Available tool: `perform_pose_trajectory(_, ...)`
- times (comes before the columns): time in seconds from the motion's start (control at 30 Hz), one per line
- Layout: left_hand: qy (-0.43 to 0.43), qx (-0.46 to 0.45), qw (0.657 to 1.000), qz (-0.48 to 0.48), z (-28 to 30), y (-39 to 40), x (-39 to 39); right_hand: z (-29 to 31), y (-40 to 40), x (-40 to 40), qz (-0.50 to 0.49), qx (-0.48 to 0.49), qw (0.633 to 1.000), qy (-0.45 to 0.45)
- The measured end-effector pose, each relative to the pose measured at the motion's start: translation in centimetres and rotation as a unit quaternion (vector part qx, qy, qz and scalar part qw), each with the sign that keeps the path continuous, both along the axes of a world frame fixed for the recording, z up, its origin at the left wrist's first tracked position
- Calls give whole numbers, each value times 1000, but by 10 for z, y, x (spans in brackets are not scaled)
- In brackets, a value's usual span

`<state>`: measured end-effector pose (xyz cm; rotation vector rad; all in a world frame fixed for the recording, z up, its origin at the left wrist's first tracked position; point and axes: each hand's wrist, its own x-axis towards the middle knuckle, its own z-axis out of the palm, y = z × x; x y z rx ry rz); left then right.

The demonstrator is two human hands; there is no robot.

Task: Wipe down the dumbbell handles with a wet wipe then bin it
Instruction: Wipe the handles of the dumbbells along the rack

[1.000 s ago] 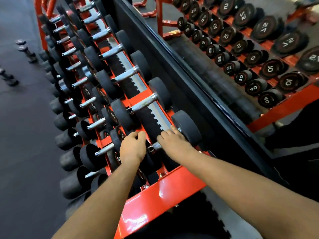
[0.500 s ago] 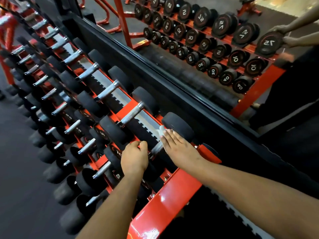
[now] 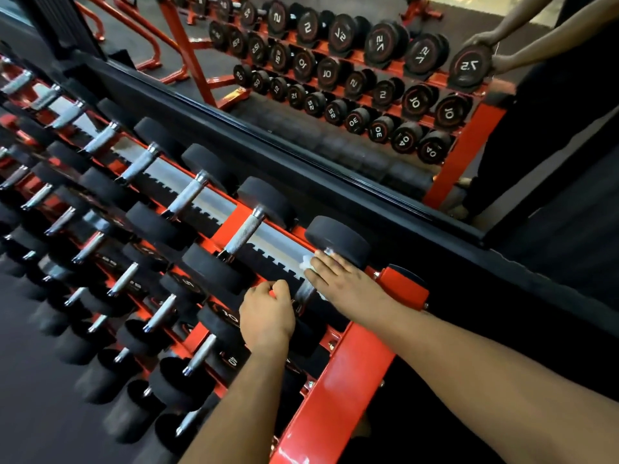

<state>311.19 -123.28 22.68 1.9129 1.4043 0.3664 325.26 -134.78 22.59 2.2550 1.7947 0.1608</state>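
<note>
Two hands work the near end of the rack. The right hand [image 3: 341,279] lies flat, fingers straight, pressing a white wipe [image 3: 307,263] onto the handle [image 3: 306,291] of the nearest dumbbell; the left hand [image 3: 266,313] is curled over that dumbbell's near head, seemingly steadying it. The handle's long axis runs up and to the right, towards the mirror [image 3: 335,95]. The next handle [image 3: 243,234] lies just to the left, so the right hand is nearer. Black weight heads [image 3: 214,272] stand between them. No bin is in sight.
</note>
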Motion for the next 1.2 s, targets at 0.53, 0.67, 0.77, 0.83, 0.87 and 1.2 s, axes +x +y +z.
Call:
perform_pose_trajectory(0.53,-19,-4,1000,24,3,-1,1,29,59,-8,64,-141,985,76)
perform_pose_trajectory(0.67,-27,-14,999,29,7,-4,1,26,57,-6,104,-143,982,62)
perform_pose_trajectory(0.77,-34,-8,999,34,8,-4,1,-1,12,-2,129,-19,988,87)
perform_pose_trajectory(0.83,-34,-6,999,36,7,-4,1,-6,4,-3,127,15,990,64)
perform_pose_trajectory(0.87,-33,-7,999,33,8,-4,1,-4,10,-6,127,8,991,52)
perform_pose_trajectory(1.2,-19,-22,999,24,10,-2,1,3,-2,-19,156,-31,979,131)
